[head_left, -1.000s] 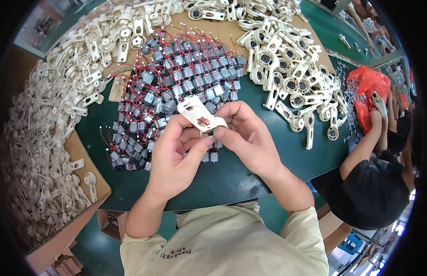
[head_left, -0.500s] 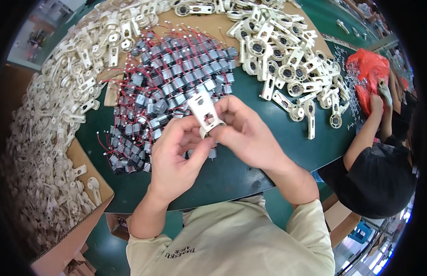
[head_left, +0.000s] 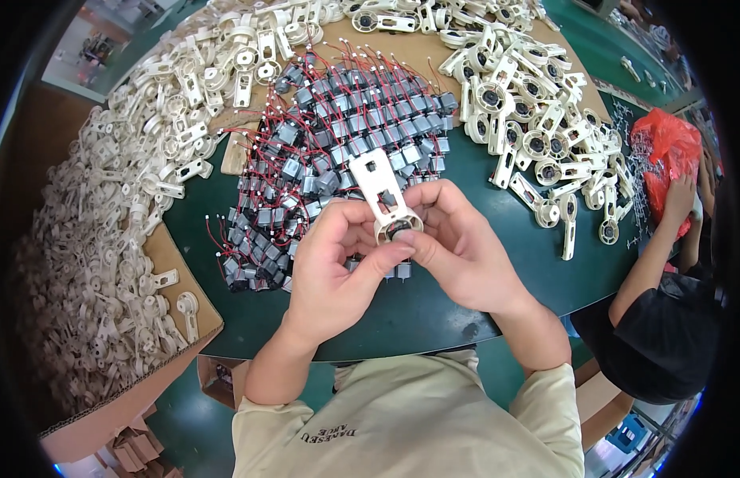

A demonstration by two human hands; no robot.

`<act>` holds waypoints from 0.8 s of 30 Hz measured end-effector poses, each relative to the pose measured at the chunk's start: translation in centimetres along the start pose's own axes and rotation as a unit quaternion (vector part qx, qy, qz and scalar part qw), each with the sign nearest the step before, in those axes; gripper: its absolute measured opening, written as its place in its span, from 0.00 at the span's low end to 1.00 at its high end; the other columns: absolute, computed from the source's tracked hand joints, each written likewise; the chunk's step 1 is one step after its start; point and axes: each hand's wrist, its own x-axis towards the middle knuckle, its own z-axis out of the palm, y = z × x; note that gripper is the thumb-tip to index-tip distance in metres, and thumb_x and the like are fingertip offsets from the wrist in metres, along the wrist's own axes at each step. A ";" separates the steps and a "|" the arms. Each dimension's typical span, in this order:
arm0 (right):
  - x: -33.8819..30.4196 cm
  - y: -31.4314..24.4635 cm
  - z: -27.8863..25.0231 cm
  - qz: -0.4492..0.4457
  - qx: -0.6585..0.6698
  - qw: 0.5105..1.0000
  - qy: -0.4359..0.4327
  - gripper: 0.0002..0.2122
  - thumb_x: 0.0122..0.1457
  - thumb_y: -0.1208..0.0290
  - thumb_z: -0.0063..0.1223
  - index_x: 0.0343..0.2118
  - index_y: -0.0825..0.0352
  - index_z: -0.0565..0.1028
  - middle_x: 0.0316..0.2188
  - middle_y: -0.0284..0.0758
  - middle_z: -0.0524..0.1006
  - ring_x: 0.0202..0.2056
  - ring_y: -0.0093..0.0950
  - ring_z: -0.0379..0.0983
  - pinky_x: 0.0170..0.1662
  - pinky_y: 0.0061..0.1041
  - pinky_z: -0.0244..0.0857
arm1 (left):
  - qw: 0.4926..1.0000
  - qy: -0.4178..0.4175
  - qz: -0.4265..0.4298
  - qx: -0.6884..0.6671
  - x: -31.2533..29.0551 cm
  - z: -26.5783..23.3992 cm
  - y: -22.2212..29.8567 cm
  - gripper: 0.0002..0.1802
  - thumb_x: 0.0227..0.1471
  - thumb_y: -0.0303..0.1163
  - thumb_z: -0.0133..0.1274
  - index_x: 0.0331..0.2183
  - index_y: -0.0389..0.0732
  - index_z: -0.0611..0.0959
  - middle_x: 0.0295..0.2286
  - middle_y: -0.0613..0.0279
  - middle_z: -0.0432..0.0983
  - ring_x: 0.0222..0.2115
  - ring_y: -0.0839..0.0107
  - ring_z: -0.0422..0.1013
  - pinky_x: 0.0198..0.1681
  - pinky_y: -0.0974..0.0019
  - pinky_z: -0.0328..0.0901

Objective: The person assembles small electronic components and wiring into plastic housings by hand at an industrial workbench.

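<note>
Left hand [head_left: 331,271] and right hand [head_left: 471,259] both pinching one white plastic housing [head_left: 378,182] by its ring end, slotted end pointing away. It's up over the green desk [head_left: 453,323], by the grey motors [head_left: 358,123].

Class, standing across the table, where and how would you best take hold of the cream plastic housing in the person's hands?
Probably pinch the housing by the long edges of its slotted arm, coming from the far side: that flat outer end points that way, clear of fingers, while the left hand and right hand hold the round end.
</note>
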 end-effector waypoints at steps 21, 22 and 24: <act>1.0 -3.8 -7.3 -0.169 -0.328 0.885 0.283 0.23 0.62 0.72 0.47 0.58 0.70 0.58 0.58 0.44 0.60 0.57 0.33 0.60 0.57 0.28 0.56 | 0.830 0.445 0.064 0.329 2.0 -16.4 2.8 0.14 0.52 0.29 0.53 0.41 0.35 0.77 0.29 0.57 0.76 0.26 0.76 0.70 0.29 0.72 0.65; 0.8 -3.5 -7.4 -0.164 -0.334 0.892 0.257 0.23 0.62 0.72 0.47 0.59 0.70 0.57 0.59 0.44 0.58 0.60 0.35 0.56 0.59 0.30 0.55 | 0.802 0.449 0.050 0.390 2.1 -18.6 2.0 0.13 0.52 0.29 0.52 0.41 0.35 0.78 0.34 0.54 0.75 0.28 0.72 0.71 0.30 0.69 0.66; 0.7 -2.9 -6.1 -0.132 -0.344 0.900 0.235 0.21 0.61 0.73 0.48 0.57 0.70 0.60 0.57 0.44 0.62 0.58 0.35 0.59 0.58 0.30 0.56 | 0.769 0.432 0.026 0.470 3.3 -21.2 0.8 0.11 0.51 0.28 0.50 0.38 0.35 0.79 0.37 0.51 0.73 0.35 0.61 0.72 0.39 0.61 0.66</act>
